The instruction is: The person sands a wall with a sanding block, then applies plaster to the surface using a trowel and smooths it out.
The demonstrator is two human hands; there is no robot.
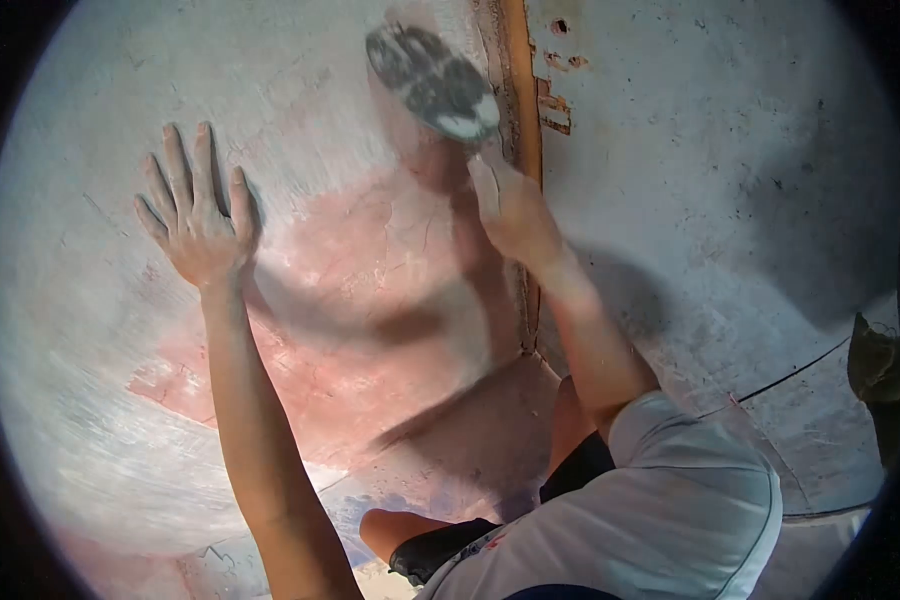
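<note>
My left hand (198,215) lies flat against the pale wall (90,330), fingers spread and dusted with white. Higher up and to the right, my right hand (515,210) is wrapped round the handle end of an oval-bladed trowel (435,85). The trowel's blade is dark grey with whitish smears, a little blurred, and lies over the wall near the corner. Most of its handle is hidden in my fist. Between and below my hands spreads a pink patch (345,260) with fine cracks and whitish streaks.
An orange-brown vertical strip (518,90) runs down the corner, close to my right hand. Right of it stands a grey wall (690,130) with small holes and chipped spots. A dark greenish piece (875,365) hangs at the far right. My bent knees are below.
</note>
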